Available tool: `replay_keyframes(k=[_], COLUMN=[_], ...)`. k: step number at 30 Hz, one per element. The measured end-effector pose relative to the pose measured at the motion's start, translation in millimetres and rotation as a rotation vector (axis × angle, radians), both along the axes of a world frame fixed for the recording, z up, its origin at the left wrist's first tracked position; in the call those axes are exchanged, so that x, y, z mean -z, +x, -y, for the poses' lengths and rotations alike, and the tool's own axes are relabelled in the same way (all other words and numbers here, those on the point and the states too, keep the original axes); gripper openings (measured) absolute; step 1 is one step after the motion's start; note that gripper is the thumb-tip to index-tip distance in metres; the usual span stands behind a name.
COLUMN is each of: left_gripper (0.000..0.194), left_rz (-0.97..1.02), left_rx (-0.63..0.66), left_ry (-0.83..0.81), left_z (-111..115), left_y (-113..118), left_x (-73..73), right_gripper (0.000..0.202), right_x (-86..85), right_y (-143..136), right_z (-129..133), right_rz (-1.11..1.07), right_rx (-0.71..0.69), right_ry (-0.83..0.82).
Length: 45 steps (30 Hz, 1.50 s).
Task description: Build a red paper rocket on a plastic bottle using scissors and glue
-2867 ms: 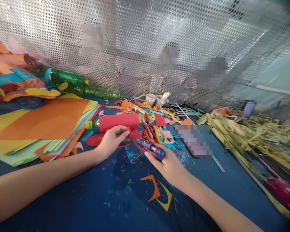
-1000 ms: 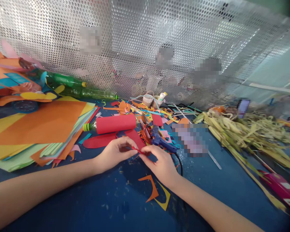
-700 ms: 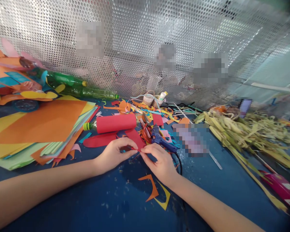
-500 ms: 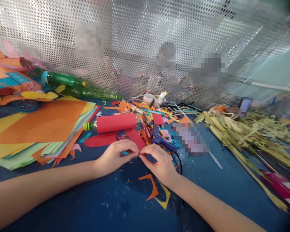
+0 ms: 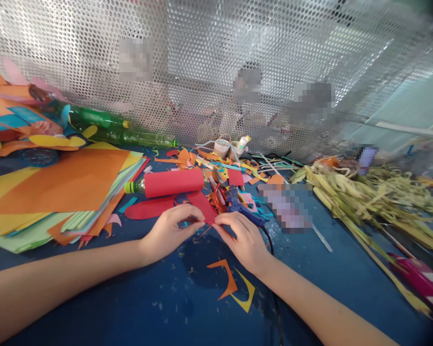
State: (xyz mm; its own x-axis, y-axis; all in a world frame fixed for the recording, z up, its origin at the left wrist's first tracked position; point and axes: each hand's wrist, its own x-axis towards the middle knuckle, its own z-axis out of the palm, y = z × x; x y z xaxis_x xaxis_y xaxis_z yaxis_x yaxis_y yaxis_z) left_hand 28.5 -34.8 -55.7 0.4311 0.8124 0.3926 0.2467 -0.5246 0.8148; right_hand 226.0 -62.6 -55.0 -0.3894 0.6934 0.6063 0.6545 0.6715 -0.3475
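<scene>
A strip of red paper (image 5: 203, 204) slants down toward me, its near end between my two hands. My left hand (image 5: 171, 231) has thumb and index finger pinched at that end's left edge. From the other side, my right hand (image 5: 243, 240) pinches the same end. Just beyond lies a bottle wrapped in red paper (image 5: 173, 182), its yellow-green cap (image 5: 130, 188) pointing left. A rounded red paper piece (image 5: 149, 207) lies flat below the bottle. Right of the strip are a blue glue gun (image 5: 243, 210) and red-handled scissors (image 5: 219, 198).
Stacked coloured paper (image 5: 65, 185) lies at left, below green bottles (image 5: 97, 117). Paper scraps (image 5: 191, 157) spread behind the wrapped bottle. Dried husks (image 5: 346, 192) and a pink object (image 5: 418, 278) are at right. Orange (image 5: 229, 281) and yellow offcuts (image 5: 248, 298) lie nearer me. A perforated silvery sheet (image 5: 202, 57) stands behind.
My fingertips, which met half a second ago, have moved slightly apart, the right hand shifting a little right. More of the red strip's near end shows between them.
</scene>
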Motion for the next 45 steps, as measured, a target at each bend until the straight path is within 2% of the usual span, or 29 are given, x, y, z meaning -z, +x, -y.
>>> replay_keyframes(k=[4, 9, 11, 13, 16, 19, 21, 23, 25, 29, 32, 36, 40, 43, 45], left_gripper=[0.011, 0.011, 0.013, 0.018, 0.016, 0.009, 0.011, 0.012, 0.013, 0.022, 0.028, 0.033, 0.031, 0.026, 0.021], left_rz=[0.058, 0.076, -0.042, -0.274, -0.547, -0.647, -0.636, -0.562, -0.458, -0.208, -0.093, -0.056, -0.012, -0.032, -0.108], left_rx=[-0.037, -0.125, -0.072, 0.029, 0.14, 0.149, 0.137, 0.117, 0.141, 0.334, 0.399, 0.426, 0.452, 0.463, 0.405], left_ry=[-0.135, -0.126, -0.107, -0.06, 0.029, 0.16, 0.18, 0.104, -0.072, -0.583, -0.792, -0.875, -0.884, -0.842, -0.703], left_z=[-4.2, -26.9, -37.6, -44.1, -44.0, -38.7, -36.2, -34.8, -33.5, -28.1, -23.5, -21.1, -21.1, -22.2, -24.5], left_y=[-0.2, -13.6, -21.9, -29.1, -34.7, -33.3, -29.9, -25.5, -21.1, -14.2, -11.6, -10.9, -11.0, -11.7, -13.1], left_x=[-1.9, -23.7, -33.0, -37.8, -34.5, -26.2, -23.2, -23.2, -24.3, -21.6, -16.6, -13.8, -11.4, -9.9, -11.3], right_gripper=[0.014, 0.01, 0.008, 0.008, 0.008, 0.008, 0.01, 0.011, 0.011, 0.014, 0.016, 0.015, 0.013, 0.015, 0.016], right_x=[-0.6, 4.5, 7.1, 9.2, 10.6, 9.6, 7.9, 6.1, 4.8, 4.0, 3.8, 4.0, 5.6, 6.6, 6.8], right_y=[-0.4, 1.1, 0.7, -0.4, -1.9, -2.6, -2.9, -3.3, -3.4, -2.9, -2.4, -2.5, -2.8, -3.0, -3.2], right_z=[-2.1, -5.5, -7.0, -7.8, -8.1, -7.6, -6.9, -5.9, -4.9, -3.5, -3.2, -3.1, -2.8, -2.6, -2.5], right_rz=[-0.017, -0.102, -0.105, -0.086, -0.037, 0.002, 0.017, 0.022, 0.009, -0.006, -0.009, 0.001, -0.025, -0.014, -0.007], right_rx=[0.019, 0.091, 0.094, 0.078, 0.045, 0.022, 0.0, -0.045, -0.102, -0.202, -0.236, -0.228, -0.169, -0.15, -0.142], right_ry=[-0.025, -0.07, -0.106, -0.142, -0.155, -0.146, -0.152, -0.16, -0.147, -0.124, -0.141, -0.159, -0.153, -0.162, -0.154])
